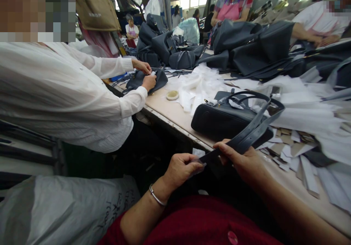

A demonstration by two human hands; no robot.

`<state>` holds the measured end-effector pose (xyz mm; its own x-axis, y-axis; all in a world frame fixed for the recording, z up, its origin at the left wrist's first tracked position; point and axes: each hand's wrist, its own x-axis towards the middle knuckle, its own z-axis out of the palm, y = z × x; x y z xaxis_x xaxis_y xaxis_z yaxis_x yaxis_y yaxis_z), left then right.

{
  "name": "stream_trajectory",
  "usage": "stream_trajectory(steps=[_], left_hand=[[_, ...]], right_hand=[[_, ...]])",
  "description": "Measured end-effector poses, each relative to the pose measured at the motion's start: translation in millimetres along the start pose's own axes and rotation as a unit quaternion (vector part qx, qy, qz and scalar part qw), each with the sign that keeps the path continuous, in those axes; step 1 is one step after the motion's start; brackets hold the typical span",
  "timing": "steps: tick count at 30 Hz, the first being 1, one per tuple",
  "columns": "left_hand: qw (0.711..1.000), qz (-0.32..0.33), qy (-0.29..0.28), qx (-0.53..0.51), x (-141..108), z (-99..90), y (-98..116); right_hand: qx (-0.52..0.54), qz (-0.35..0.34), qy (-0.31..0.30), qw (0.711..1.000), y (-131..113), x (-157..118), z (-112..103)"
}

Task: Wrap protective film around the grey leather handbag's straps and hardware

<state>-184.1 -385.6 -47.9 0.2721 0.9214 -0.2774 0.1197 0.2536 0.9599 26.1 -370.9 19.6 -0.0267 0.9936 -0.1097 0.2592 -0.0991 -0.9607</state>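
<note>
A dark blue-grey handbag [210,122] lies on the table right in front of me, its handles raised at the right side. One dark strap [241,139] with punched holes runs down from the bag toward my body. My right hand [242,159] is closed around this strap, thumb along its top. At the strap's lower end, my left hand [182,170] pinches the tip together with a bit of thin, pale, see-through wrapping [199,153]. Part of the strap is hidden behind my right fingers.
White tissue sheets [199,82] and a roll of tape [172,95] lie beyond the bag. Paper scraps [290,151] litter the right. Dark handbags [246,44] are piled behind. At left, a co-worker's hands [148,78] handle another bag. A white sack [74,204] stands below.
</note>
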Motion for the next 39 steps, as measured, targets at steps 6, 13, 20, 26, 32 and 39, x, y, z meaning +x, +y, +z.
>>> stream_trajectory(steps=[6, 13, 20, 26, 32, 39], left_hand=[[0.999, 0.028, 0.005, 0.025, 0, 1.4, 1], [1.000, 0.028, 0.012, -0.001, 1, 9.3, 6], [0.998, 0.035, 0.019, 0.039, 1, 5.0, 1], [1.000, 0.015, 0.008, -0.012, 4, 16.4, 2], [0.999, 0.039, 0.026, -0.008, 3, 10.9, -2], [0.989, 0.020, -0.061, -0.135, 2, 5.1, -6]], right_hand=[[0.003, -0.006, -0.022, 1.000, 3, -2, 2], [0.015, -0.101, -0.074, 0.992, 37, -10, 27], [0.242, 0.063, 0.018, 0.968, 32, 5, 7], [0.054, -0.011, -0.020, 0.998, 44, -7, 26], [-0.032, -0.110, -0.100, 0.988, 56, -10, 11], [0.148, 0.083, -0.057, 0.984, 63, -1, -15]])
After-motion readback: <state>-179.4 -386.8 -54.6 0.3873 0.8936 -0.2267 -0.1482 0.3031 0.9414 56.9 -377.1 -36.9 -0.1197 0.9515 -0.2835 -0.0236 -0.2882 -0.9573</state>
